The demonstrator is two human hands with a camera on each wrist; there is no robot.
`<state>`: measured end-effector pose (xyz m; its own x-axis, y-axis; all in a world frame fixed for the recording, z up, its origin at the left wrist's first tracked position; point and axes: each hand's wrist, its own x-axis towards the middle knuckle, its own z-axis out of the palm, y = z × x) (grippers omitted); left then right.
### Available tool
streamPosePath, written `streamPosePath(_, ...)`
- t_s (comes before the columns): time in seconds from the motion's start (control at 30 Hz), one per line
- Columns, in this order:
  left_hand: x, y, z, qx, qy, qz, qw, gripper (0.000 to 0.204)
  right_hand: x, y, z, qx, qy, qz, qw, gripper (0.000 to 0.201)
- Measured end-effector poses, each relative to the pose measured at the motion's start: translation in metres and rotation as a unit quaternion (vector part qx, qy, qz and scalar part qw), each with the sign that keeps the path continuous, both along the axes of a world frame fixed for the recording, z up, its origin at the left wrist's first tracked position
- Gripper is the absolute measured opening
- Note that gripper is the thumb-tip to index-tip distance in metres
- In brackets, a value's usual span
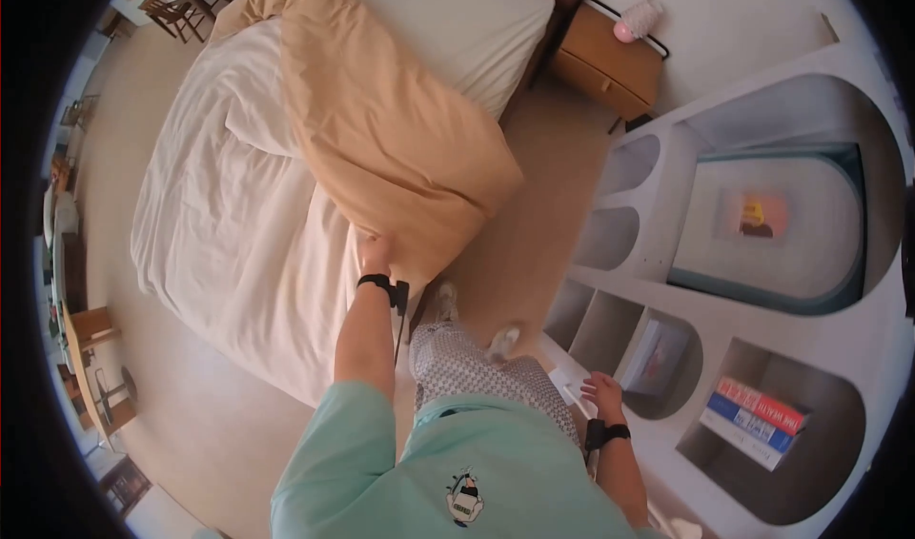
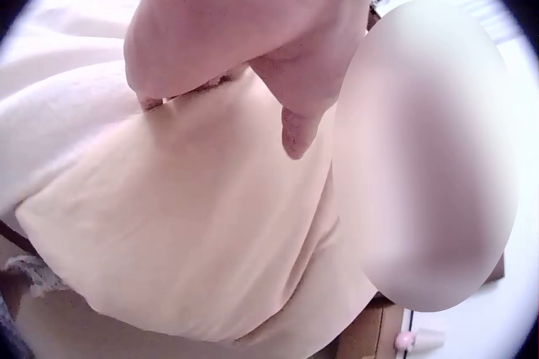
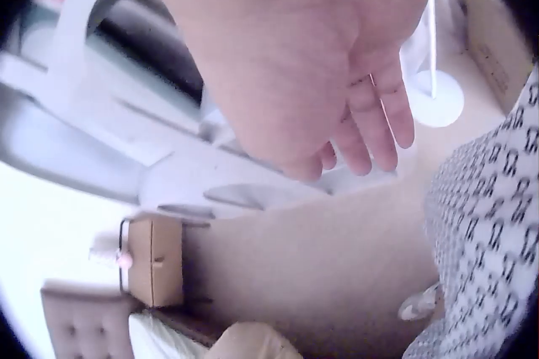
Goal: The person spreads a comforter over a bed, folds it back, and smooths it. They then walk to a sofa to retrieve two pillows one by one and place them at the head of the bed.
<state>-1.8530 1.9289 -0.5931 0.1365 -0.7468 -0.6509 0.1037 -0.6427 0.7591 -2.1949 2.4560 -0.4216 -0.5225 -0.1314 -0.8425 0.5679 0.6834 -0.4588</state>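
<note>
A duvet, pale on one face and tan on the other, lies bunched over the bed, its tan side [image 1: 400, 148] folded back. At the edge of the tan fold, my left hand [image 1: 376, 251] grips the fabric. In the left wrist view the thumb of the left hand [image 2: 253, 31] points down over the tan cloth [image 2: 194, 224], and its other fingers are mostly hidden at the fold. My right hand [image 1: 604, 396] hangs beside the white shelf unit [image 1: 667, 296]. The right wrist view shows the right hand [image 3: 320, 81] holding nothing, its fingers loosely extended.
A bare mattress [image 1: 457, 24] shows at the bed's far end. Beyond it stands a brown nightstand [image 1: 605, 62] with a pink-and-white object [image 1: 640, 20] on top. Books [image 1: 753, 420] sit in a shelf opening at right. A strip of floor [image 1: 562, 177] runs between bed and shelves.
</note>
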Motion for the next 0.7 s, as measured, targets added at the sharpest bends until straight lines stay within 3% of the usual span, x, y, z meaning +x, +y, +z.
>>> streamPosePath(0.07,-0.036,-0.008,0.035,-0.029,-0.143,-0.142,0.979,0.043,-0.022,-0.064,0.005,-0.020,0.006,0.052,0.998,0.030)
streamPosePath(0.13,-0.084,-0.013,0.102,0.012,-0.049,-0.121,0.991,0.042,-0.045,-0.126,0.009,-0.066,0.020,0.151,0.986,0.035)
streamPosePath(0.17,-0.101,-0.020,0.101,-0.022,0.016,-0.143,0.989,0.037,-0.056,-0.158,0.009,-0.093,0.025,0.206,0.974,0.039)
streamPosePath(0.2,-0.119,-0.029,0.098,-0.056,0.079,-0.164,0.982,0.033,-0.065,-0.192,0.005,-0.148,0.070,0.271,0.948,0.049)
streamPosePath(0.23,-0.145,-0.036,0.123,-0.084,0.124,-0.158,0.976,0.031,-0.070,-0.229,0.004,-0.203,0.116,0.334,0.913,0.061)
streamPosePath(0.3,-0.204,-0.051,0.190,-0.131,0.210,-0.155,0.956,0.029,-0.063,-0.331,0.045,-0.263,0.162,0.376,0.874,0.086)
streamPosePath(0.33,-0.232,-0.060,0.220,-0.151,0.252,-0.157,0.943,0.028,-0.062,-0.373,0.055,-0.354,0.167,0.391,0.833,0.094)
streamPosePath(0.37,-0.259,-0.064,0.257,-0.157,0.226,-0.173,0.946,0.027,-0.065,-0.412,0.066,-0.443,0.168,0.405,0.782,0.102)
streamPosePath(0.4,-0.285,-0.068,0.292,-0.158,0.200,-0.185,0.949,0.026,-0.079,-0.448,0.083,-0.449,0.242,0.469,0.721,0.082)
streamPosePath(0.43,-0.310,-0.074,0.314,-0.152,0.239,-0.184,0.941,0.026,-0.092,-0.485,0.101,-0.454,0.318,0.517,0.653,0.062)
streamPosePath(0.5,-0.352,-0.080,0.338,-0.163,0.281,-0.201,0.924,0.027,-0.120,-0.517,0.086,-0.485,0.374,0.451,0.649,0.024)
streamPosePath(0.53,-0.367,-0.092,0.347,-0.198,0.287,-0.204,0.915,0.029,-0.136,-0.531,0.092,-0.506,0.307,0.385,0.708,0.028)
streamPosePath(0.57,-0.374,-0.107,0.345,-0.212,0.284,-0.187,0.916,0.029,-0.157,-0.550,0.100,-0.483,0.323,0.398,0.710,0.028)
streamPosePath(0.63,-0.388,-0.130,0.325,-0.323,0.258,-0.264,0.871,0.032,-0.197,-0.584,0.117,-0.399,0.395,0.438,0.702,0.029)
streamPosePath(0.67,-0.392,-0.135,0.316,-0.325,0.257,-0.254,0.874,0.032,-0.215,-0.601,0.124,-0.336,0.448,0.455,0.692,0.030)
streamPosePath(0.7,-0.388,-0.136,0.313,-0.346,0.189,-0.237,0.888,0.033,-0.232,-0.621,0.126,-0.421,0.420,0.380,0.708,0.033)
